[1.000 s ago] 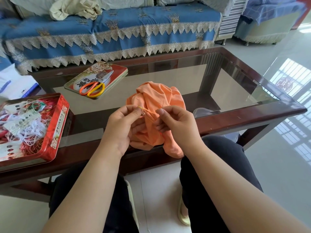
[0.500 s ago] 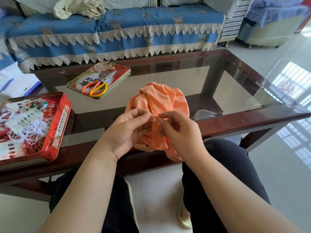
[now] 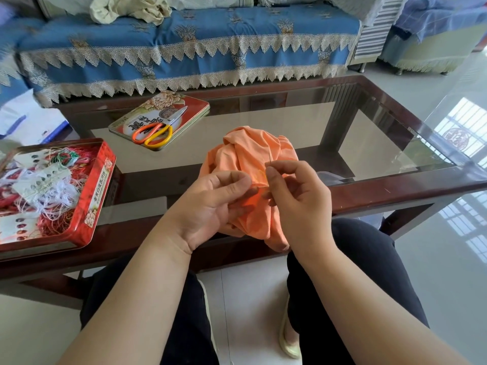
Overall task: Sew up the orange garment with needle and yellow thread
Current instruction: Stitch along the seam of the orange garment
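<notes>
At the near edge of the worktop, a stitch is judged to be in hand: a fold of the crumpled orange garment is pinched by the left hand, the needle by the right hand. Next, the thread must be drawn taut. Farther off, scissors are laid on a tin lid.

Plain orange garment; orange-and-yellow-handled scissors on a red floral tin lid; blue lace-trimmed sofa cover.
</notes>
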